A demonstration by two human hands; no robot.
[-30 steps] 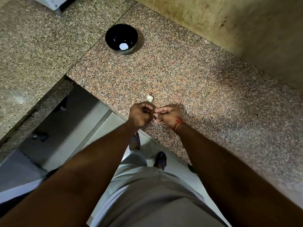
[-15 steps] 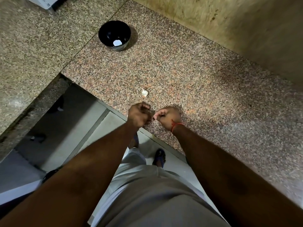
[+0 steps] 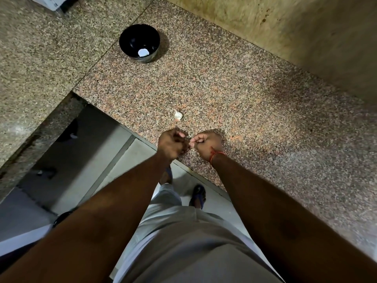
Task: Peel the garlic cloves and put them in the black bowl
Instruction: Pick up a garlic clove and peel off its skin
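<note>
My left hand [image 3: 172,142] and my right hand [image 3: 207,142] meet fingertip to fingertip over the front edge of the granite counter [image 3: 234,94]. Both have curled fingers that pinch a small garlic clove between them, and the clove is almost wholly hidden by the fingers. A loose unpeeled garlic clove [image 3: 177,115] lies on the counter just beyond my hands. The black bowl [image 3: 130,37] stands farther back on the left, with one white peeled clove [image 3: 143,52] lying in it.
A tan wall [image 3: 285,27] runs along the back right of the counter. A second granite slab [image 3: 40,58] joins on the left. Below the counter edge are the floor [image 3: 114,160] and my feet. A white appliance corner [image 3: 51,2] sits at top left.
My hands drew back a little toward the counter edge, away from the loose clove, still working together on the held clove. The bowl and loose clove have not moved.
</note>
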